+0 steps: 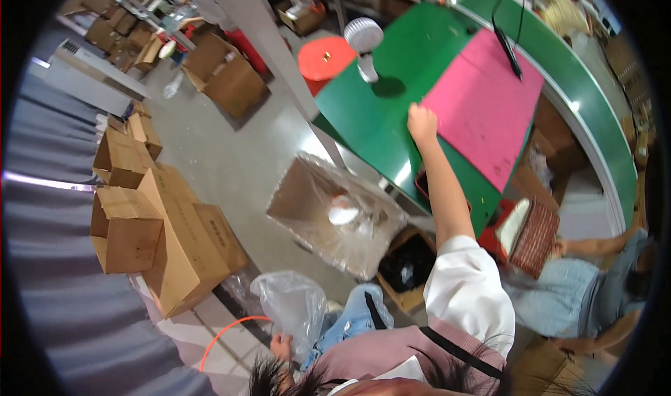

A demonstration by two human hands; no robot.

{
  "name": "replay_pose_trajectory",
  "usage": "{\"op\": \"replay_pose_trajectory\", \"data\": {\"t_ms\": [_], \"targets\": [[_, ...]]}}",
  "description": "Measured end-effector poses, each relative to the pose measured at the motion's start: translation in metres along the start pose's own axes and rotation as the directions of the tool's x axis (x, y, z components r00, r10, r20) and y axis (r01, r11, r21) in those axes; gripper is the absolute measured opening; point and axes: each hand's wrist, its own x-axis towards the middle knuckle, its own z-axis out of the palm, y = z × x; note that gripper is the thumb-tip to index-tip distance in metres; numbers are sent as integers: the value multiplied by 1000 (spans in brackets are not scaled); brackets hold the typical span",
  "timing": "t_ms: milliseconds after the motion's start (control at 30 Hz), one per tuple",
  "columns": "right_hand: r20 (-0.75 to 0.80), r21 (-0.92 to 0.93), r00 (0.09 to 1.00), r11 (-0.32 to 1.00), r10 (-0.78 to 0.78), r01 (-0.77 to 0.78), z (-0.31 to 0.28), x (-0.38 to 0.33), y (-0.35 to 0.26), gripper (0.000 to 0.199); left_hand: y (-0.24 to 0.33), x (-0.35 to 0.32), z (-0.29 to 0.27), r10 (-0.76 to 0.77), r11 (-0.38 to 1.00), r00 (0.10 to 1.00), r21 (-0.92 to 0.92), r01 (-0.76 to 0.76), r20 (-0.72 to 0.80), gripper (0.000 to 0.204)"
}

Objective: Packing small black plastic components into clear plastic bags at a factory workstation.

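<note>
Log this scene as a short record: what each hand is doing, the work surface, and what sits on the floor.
right hand: arm stretched out, resting at the near edge of the pink mat
left hand: low by the body, at the clear plastic bag
surface: green table, with the pink mat and a white fan on it
floor: open plastic-lined box; stack of cardboard boxes to the left
other person: seated at right, beside a woven basket
</note>
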Motion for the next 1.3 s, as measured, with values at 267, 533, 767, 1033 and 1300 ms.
{"op": "replay_pose_trajectory", "data": {"t_ms": [267,533,767,1033,1300], "targets": [[-10,427,967,875,255,-226,-19,-1,-48,22,20,31,2,-14,998,996,-59,9,-84,20],[813,534,582,-416,12,-736,-62,-156,-220,22,30,114,-25,32,977,991,-207,-58,-129,19],[871,376,431,-246,-235,-894,-23,-167,-385,28,95,248,-73,203,978,977,64,-199,-68,24],[907,374,402,-201,-126,-906,-8,-118,-518,20,168,414,-182,304,953,952,-1,-304,-13,21],[943,324,294,-226,158,-918,41,-64,-552,16,267,572,-198,307,944,949,104,-313,72,19]]}}
